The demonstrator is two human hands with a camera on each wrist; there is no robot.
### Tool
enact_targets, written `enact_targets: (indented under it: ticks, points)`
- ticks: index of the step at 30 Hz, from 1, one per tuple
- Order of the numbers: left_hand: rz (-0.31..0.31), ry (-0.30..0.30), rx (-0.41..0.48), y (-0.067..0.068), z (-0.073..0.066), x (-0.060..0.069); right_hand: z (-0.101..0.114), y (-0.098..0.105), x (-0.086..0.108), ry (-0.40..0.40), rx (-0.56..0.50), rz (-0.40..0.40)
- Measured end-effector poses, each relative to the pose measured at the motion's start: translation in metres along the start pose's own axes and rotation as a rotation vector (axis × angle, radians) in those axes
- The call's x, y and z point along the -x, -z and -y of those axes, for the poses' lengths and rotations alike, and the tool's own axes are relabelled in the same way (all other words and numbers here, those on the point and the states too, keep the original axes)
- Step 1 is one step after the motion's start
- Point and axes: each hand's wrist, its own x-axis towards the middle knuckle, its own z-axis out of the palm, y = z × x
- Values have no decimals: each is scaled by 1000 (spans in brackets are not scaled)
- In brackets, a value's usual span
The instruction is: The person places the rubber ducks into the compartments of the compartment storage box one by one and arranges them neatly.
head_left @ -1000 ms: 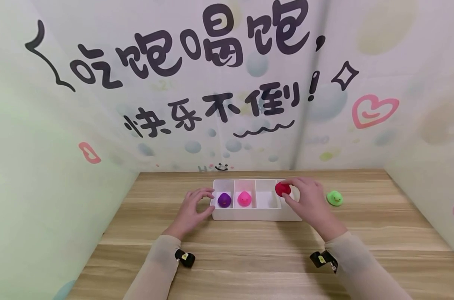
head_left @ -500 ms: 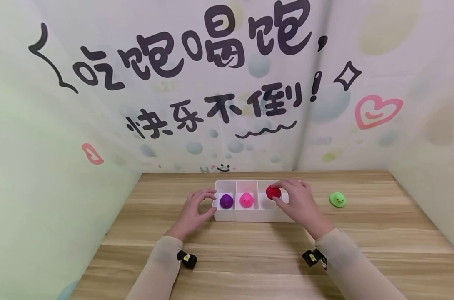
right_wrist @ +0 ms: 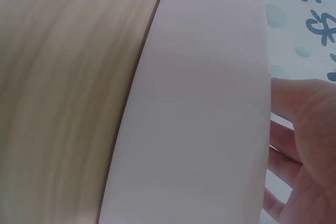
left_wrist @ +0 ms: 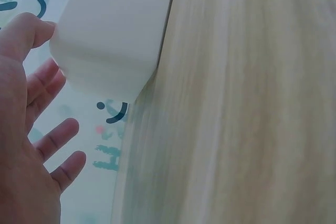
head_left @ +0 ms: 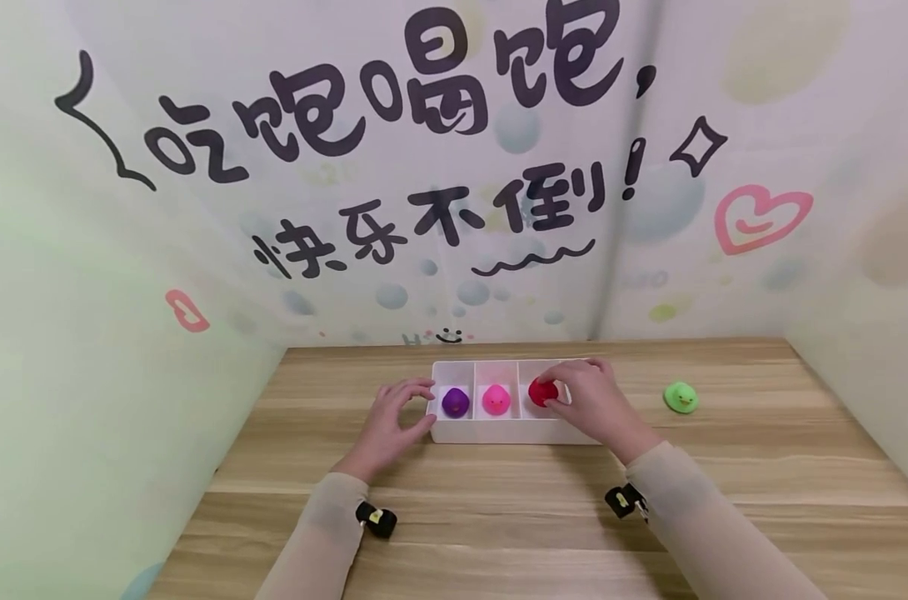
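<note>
A white box with compartments [head_left: 469,432] stands near the back of the wooden table. In its leftmost compartment sits a purple toy duck [head_left: 456,402], and a pink toy duck [head_left: 496,400] sits in the second. My right hand [head_left: 591,398] pinches a red toy duck [head_left: 542,392] low in the third compartment; wrist and palm cover the box's right end. The thumb and fingertips of my left hand [head_left: 394,421] hold the box's left end at the rim. In the right wrist view the box wall [right_wrist: 189,108] hides the duck and my fingertips.
A green toy duck [head_left: 681,397] lies on the table [head_left: 491,517] to the right of the box. Behind the table rises a printed wall cloth [head_left: 454,292], and pale walls flank both sides.
My right hand has moved left with the red duck, from above the box's right part into the third compartment, and lowered it there. The left hand stays at the box's left end.
</note>
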Motion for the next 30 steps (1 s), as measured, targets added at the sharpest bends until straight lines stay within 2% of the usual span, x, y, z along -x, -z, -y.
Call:
enact_targets:
  ticks: [5,12,17,25,30]
  points:
    - [-4,-6,-1,1,-1,-1,1,-2,-7,2,-1,59]
    - [-4,-2,-4,2,-3,0,5,-3,-15,2,107,124]
    - [1,1,3,3,-3,1,8,-4,-19,-29,120,175]
    - [-4,-9,-9,2,-2,1,6,-8,-20,-53,101,172]
    - [-3,-8,-14,2,-1,1,3,-11,-16,-40,34,107]
